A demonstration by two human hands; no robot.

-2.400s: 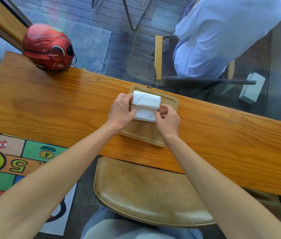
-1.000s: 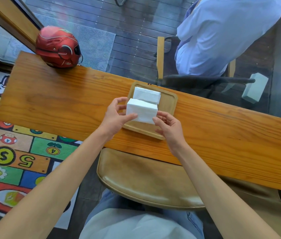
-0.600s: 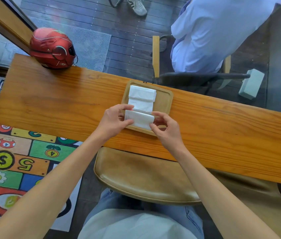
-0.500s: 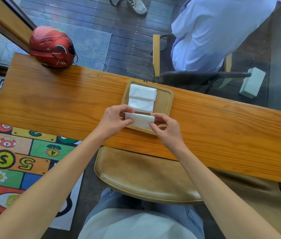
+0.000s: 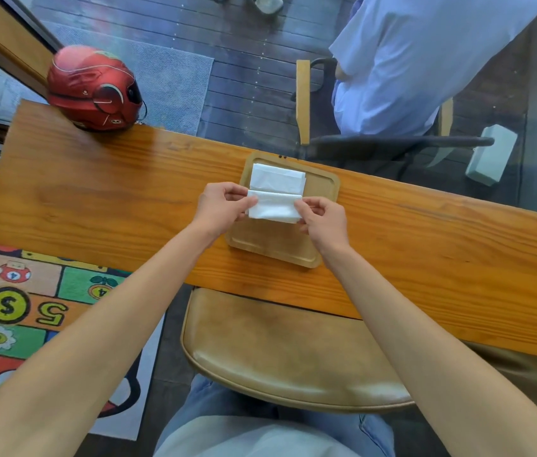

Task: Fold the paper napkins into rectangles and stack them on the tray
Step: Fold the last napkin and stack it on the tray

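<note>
I see the left hand [image 5: 222, 206] and right hand [image 5: 321, 219] pinching the folded napkin [image 5: 273, 207] by its short ends, long axis spanning between them, equally near, over the tray [image 5: 324, 189].

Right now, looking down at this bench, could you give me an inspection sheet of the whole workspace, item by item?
Surface: long wooden bench top, varnished, grain showing.
Job's things: wooden tray at the far edge; a folded napkin lies at its far end; a second napkin is held over the tray's middle.
Clutter: red helmet on the bench's far left corner.
Grips: left hand pinches the held napkin's left edge; right hand pinches its right edge.
Cables: nothing seen.
Surroundings: tan seat under the bench, bright game mat on the floor, another person in a pale shirt seated beyond the bench.
</note>
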